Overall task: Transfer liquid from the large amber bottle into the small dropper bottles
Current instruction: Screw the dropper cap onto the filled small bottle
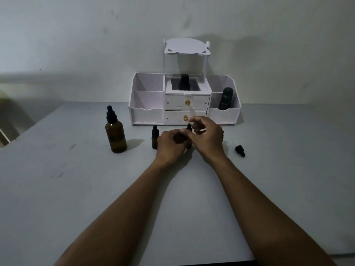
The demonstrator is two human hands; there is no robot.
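Note:
The large amber bottle (115, 135) stands at the left of the table with its black dropper cap on. A small dropper bottle (155, 139) stands capped just left of my hands. My left hand (170, 145) curls round the body of a second small dropper bottle (189, 145), which stands on the table between my hands. My right hand (208, 136) has its fingers curled at that bottle's black dropper cap (189, 127). Most of this bottle is hidden by my fingers. A loose black dropper cap (240, 150) lies on the table to the right.
A white desk organiser (148, 114) with two drawers stands against the wall behind the bottles. It holds a dark bottle (226, 98) in its right compartment and a black one (184, 82) on top. The table's left edge (38, 121) runs diagonally.

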